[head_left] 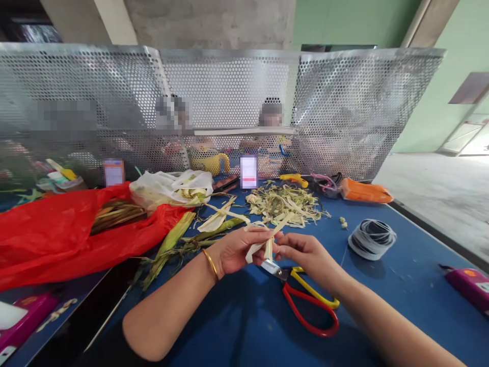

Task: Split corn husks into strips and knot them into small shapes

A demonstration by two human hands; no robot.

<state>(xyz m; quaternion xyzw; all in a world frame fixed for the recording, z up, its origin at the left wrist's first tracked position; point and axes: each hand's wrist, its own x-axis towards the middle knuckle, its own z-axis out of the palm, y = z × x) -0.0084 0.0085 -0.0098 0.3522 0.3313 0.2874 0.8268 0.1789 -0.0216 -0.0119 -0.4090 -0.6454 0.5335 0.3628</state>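
Pale strips of corn husk [269, 248] are pinched between my two hands above the blue table. My left hand [239, 248], with a gold bangle at the wrist, grips the husk from the left, one strip drooping below its fingers. Thumb and fingertips of my right hand [300, 250] close on the husk's right side. Just under the hands lie scissors [310, 311] with one red and one yellow handle; their blades are partly covered by the husk and fingers. Beyond my hands is a heap of shredded husk pieces [286, 204].
A red plastic bag [49, 224] and a white plastic bag [168, 188] lie left, beside green husks [168, 244]. A roll of cord [372, 239] and an orange packet [364, 191] stand right. A perforated metal screen [233, 86] rises behind, with people beyond it.
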